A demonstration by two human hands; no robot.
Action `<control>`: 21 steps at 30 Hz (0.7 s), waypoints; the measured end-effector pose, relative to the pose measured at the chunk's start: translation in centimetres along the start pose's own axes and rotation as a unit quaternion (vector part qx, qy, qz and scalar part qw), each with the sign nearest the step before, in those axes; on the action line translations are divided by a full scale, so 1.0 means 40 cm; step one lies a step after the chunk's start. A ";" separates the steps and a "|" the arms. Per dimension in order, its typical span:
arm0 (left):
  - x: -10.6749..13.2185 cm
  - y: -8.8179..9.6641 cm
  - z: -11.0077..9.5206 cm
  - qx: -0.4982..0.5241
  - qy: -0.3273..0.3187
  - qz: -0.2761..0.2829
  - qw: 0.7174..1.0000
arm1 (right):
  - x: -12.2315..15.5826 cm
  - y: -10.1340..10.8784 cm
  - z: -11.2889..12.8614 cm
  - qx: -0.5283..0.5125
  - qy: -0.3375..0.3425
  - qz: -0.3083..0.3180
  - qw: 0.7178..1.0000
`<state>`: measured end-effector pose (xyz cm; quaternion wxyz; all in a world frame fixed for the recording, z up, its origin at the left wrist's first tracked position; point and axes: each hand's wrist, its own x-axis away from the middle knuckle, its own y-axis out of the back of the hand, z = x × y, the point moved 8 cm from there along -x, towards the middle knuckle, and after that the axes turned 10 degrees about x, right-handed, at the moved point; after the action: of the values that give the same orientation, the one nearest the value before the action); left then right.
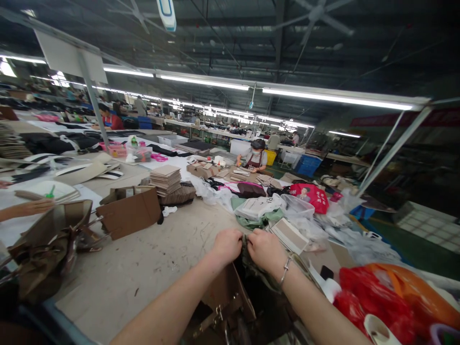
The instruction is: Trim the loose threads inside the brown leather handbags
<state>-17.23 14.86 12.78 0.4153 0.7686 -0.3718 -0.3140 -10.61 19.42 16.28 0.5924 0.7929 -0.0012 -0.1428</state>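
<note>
My left hand and my right hand are close together over the table's near edge, both with fingers closed. Between them they pinch the upper edge of an olive-brown fabric bag; the fingertips are partly hidden. Below my hands the bag's brown side and a strap with metal buckles show, while its inside is dark. A thin bracelet circles my right wrist. Beyond my right hand lies a stack of pale rectangular pieces.
A brown open box-shaped bag and stacked tan panels stand left of centre. Another brown bag is near a co-worker's hand. Red and orange plastic bags lie at right. A masked person works across the table.
</note>
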 end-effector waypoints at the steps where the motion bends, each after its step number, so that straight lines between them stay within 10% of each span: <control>1: -0.001 -0.002 -0.004 0.002 -0.005 0.008 1.000 | -0.001 -0.002 0.013 0.026 0.016 0.002 1.000; 6: -0.009 -0.009 -0.023 0.009 0.001 0.020 1.000 | -0.001 -0.022 0.017 0.062 0.040 -0.005 0.997; 11: -0.008 -0.013 -0.034 0.011 -0.001 0.017 1.000 | 0.028 -0.046 -0.094 -0.050 -0.080 -0.058 0.994; 21: -0.008 -0.014 -0.029 0.005 -0.002 0.012 1.000 | 0.134 -0.140 -0.279 -0.330 -0.242 -0.054 0.911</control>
<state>-16.29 15.81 12.88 0.4144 0.7652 -0.3840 -0.3088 -3.85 30.64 12.68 0.7936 0.4918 -0.0547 -0.3541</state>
